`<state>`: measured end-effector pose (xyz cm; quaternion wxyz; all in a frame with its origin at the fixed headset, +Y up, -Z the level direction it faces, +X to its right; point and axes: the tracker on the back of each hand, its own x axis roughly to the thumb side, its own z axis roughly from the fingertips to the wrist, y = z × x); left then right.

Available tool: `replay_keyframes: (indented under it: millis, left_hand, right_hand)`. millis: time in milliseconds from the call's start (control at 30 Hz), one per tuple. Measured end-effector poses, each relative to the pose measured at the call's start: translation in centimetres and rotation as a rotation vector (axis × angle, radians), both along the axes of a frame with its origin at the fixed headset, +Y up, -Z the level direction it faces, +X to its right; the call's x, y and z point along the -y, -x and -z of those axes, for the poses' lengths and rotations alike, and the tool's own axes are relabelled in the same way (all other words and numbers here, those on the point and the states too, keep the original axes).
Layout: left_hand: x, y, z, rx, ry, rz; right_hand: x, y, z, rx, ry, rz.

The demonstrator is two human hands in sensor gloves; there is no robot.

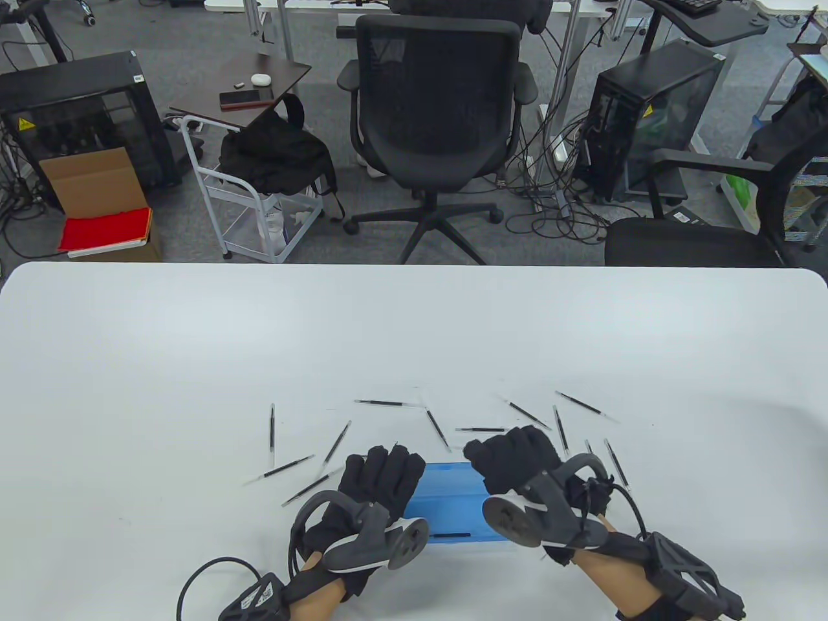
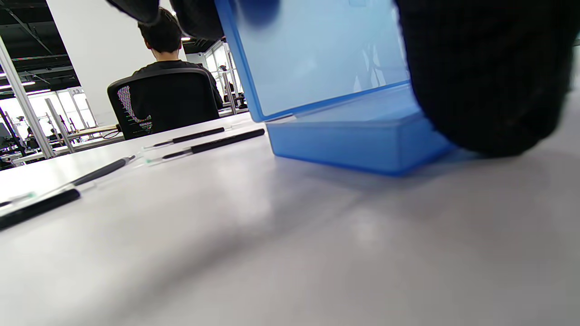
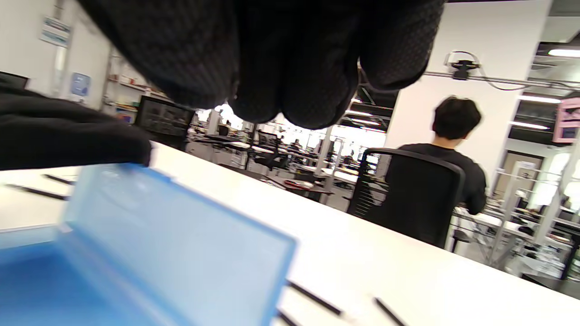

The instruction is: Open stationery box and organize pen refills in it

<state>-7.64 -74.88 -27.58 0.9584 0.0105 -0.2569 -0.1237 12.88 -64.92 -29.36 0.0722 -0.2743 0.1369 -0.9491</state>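
A translucent blue stationery box (image 1: 453, 498) lies near the table's front edge between both gloved hands. Its lid (image 2: 317, 54) is raised off the base (image 2: 362, 136). My left hand (image 1: 381, 475) grips the box's left end, fingers (image 2: 195, 16) behind the lid and thumb (image 2: 489, 77) in front. My right hand (image 1: 511, 456) is at the right end, its thumb (image 3: 68, 136) on the lid's top edge (image 3: 181, 253) and its fingers (image 3: 290, 68) curled above. Several black pen refills (image 1: 272, 435) (image 1: 381, 403) (image 1: 585, 405) lie scattered beyond the box. A thin dark line shows in the box's front part.
The white table (image 1: 414, 336) stretches wide beyond the refills. A black office chair (image 1: 433, 110) stands past the far edge, another (image 1: 698, 220) at the right. A seated person (image 3: 453, 149) shows in the wrist views, facing away.
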Motion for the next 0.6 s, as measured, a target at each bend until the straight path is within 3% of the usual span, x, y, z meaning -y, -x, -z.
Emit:
replay_keyframes:
  millis: [167, 267, 600]
  left_hand:
    - [0.0, 0.0, 0.0, 0.0, 0.0, -0.002]
    - [0.0, 0.0, 0.0, 0.0, 0.0, -0.002]
    - [0.1, 0.0, 0.0, 0.002, 0.001, -0.008]
  right_hand:
    - [1.0, -1.8, 3.2, 0.083, 0.09, -0.011]
    - [3.2, -2.2, 4.8, 0.095, 0.154, -0.062]
    - [8.6, -1.6, 7.2, 0.109, 0.252, -0.188]
